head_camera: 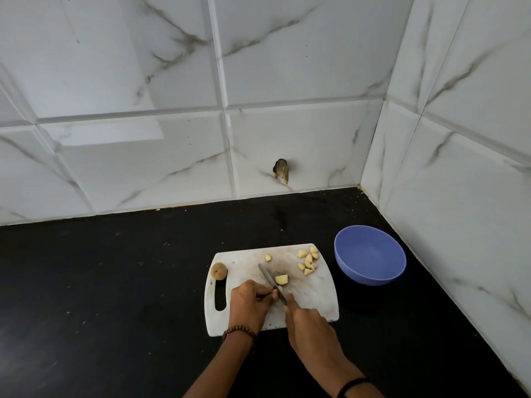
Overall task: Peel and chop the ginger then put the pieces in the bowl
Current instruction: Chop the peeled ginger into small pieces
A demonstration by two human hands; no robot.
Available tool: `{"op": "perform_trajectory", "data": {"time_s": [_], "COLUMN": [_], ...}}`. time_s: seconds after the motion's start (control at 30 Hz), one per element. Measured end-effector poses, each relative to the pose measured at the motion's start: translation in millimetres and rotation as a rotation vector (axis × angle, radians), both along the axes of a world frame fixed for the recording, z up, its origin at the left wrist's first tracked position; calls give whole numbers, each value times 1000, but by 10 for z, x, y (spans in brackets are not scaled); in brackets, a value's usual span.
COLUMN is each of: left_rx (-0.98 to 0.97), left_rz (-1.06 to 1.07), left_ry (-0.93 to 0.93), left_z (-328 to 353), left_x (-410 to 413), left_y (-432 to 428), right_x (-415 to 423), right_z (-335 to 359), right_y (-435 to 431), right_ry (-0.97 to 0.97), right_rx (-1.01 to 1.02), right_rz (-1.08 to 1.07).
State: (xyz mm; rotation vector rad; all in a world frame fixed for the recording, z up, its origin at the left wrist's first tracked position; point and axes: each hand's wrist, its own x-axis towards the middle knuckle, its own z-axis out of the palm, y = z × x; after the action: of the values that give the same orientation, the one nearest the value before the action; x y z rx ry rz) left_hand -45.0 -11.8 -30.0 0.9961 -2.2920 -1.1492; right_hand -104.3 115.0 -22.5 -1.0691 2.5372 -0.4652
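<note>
My two hands are close together over the near half of the white plastic cutting board (316, 297). My right hand (309, 326) is wrapped around the knife (268, 278), forefinger laid along its back. The handle is hidden in my palm, and only the narrow grey blade shows, slanting away to my left. My left hand (248, 304) is curled, its fingertips pinching a small piece of ginger (279, 288) right against the blade; my fingers cover most of it.

Just beyond the blade lies a peeled ginger chunk (281, 279), pale yellow and blocky. Further out to the right of my right hand is a loose cluster of chopped ginger pieces (308, 261), small and angular, and one lone piece (267, 257) lies ahead of the knife tip. To the left of my left hand, at the board's edge above its handle slot, sits a round, rough brown ginger end (219, 271).

The board is scuffed and stained grey in the middle. Right of it, well clear of my right hand, stands the smooth blue bowl (370, 254), with no pieces in it. Everything rests on a matte black countertop (115, 282) flecked with pale crumbs. Glossy, marble-veined white wall tiles (143, 81) meet in a corner beyond the bowl, and one has a chipped dark hole (281, 169). A brown bead bracelet (240, 332) circles my left wrist and a black band (352, 384) my right.
</note>
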Motion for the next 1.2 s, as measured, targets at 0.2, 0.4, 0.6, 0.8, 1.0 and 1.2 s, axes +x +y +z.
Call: {"op": "perform_trajectory", "data": {"time_s": [0.2,0.4,0.6,0.8,1.0,1.2], "left_rx": [44,93,108,101,42,39], "left_rz": [68,111,67,86,111,76], "left_ry": [3,-3,-64,-63,-69,-78], "left_z": [-17,3,34,50,20,-11], "left_x": [-9,-31,-32,-62,-68,-54], "left_y": [27,57,51,90,101,76], "right_x": [59,11,-98,-160,-221,-295], "right_z": [54,167,369,527,597,394], "right_y": [203,433,590,602,745,788], "right_ry": [-1,7,30,56,44,-50], "right_rx": [103,154,171,186,171,8], "right_rz": [18,44,95,151,143,82]}}
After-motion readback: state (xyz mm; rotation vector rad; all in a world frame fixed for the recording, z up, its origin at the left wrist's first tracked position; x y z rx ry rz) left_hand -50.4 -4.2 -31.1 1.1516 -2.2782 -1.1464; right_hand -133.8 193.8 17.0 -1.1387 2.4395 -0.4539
